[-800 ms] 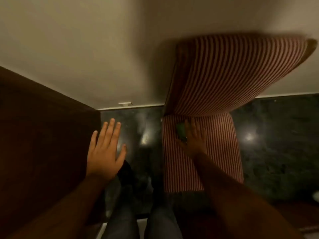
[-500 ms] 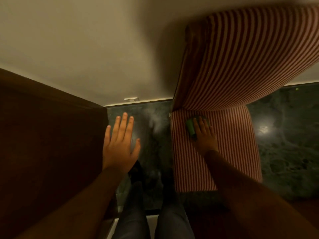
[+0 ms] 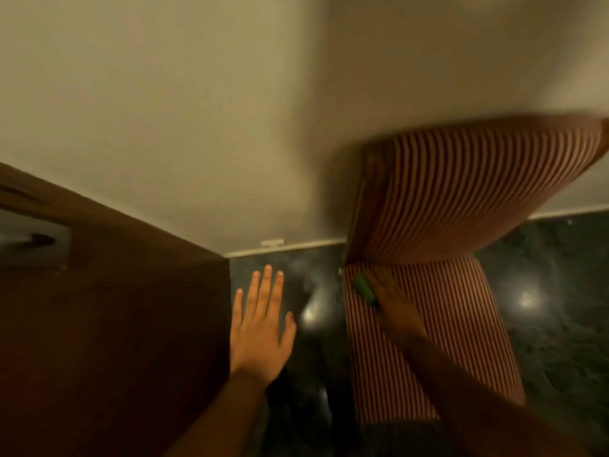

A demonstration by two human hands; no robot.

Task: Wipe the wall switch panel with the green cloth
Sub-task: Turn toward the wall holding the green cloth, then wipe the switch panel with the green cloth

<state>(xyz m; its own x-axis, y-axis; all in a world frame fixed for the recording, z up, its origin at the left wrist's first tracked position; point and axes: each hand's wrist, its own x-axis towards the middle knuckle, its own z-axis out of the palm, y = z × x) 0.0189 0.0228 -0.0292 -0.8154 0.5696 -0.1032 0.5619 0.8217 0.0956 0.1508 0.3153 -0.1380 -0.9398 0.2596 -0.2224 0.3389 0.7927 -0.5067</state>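
The green cloth (image 3: 363,287) lies on the seat of a red-and-white striped chair (image 3: 438,328), near its back left corner. My right hand (image 3: 393,303) rests flat over the cloth, covering most of it; only a green edge shows. Whether the fingers grip it is hidden by blur and shadow. My left hand (image 3: 262,328) hovers open with fingers spread, over the dark floor beside a brown door. No switch panel is in view on the beige wall (image 3: 197,110).
A dark brown wooden door (image 3: 108,324) with a metal handle plate (image 3: 36,239) fills the left. The chair's striped backrest (image 3: 468,196) leans against the wall. Glossy dark stone floor (image 3: 553,308) surrounds the chair. My legs show at the bottom centre.
The view shifted, tilting so more wall shows. My right hand stays on the green cloth on the seat. My left hand stays open beside the door.
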